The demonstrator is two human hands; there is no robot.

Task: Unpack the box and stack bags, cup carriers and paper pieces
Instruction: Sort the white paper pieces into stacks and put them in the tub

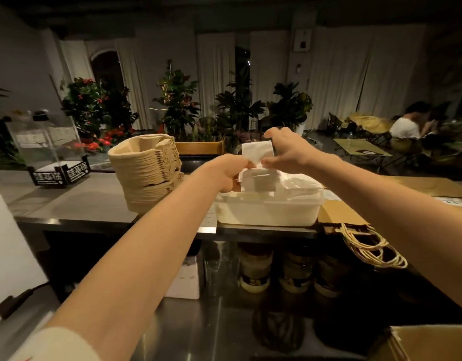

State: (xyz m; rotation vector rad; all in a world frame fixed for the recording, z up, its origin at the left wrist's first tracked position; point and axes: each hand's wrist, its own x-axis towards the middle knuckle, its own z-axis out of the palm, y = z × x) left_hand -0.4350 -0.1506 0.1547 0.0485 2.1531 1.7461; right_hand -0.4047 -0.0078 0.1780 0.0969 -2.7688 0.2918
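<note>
White paper pieces (257, 152), thin, square and folded, are held just above a white rectangular plastic container (266, 212), which stands at the near edge of a grey steel counter (68, 201). More white sheets rest in the container's open top, directly below the raised piece.

Left hand (228, 173): at the container's upper left corner, fingers curled closed around the left edge of the paper. Right hand (284, 148): above the container's middle, thumb and forefinger pinching the raised piece at its right side, remaining fingers loosely bent. Both forearms reach forward to the container from the near side.

Left of the container, close beside it, stands a tall, leaning stack of brown moulded-pulp cup carriers (146, 173). Right of the container, flat brown paper bags (339, 212) lie on the counter, their pale twine handles (373, 250) hanging over the near edge. Nearer the person than the container and to its right, the corner of a brown cardboard box (433, 342) shows at the lower frame edge.

Far left of the container, a clear acrylic case on a black printed tray (47, 142) sits on the counter. Behind the container, green potted plants (180, 100), some with red flowers, stand before pale curtains. Below the container, under the counter, dark jars are dimly visible; their contents cannot be told.
</note>
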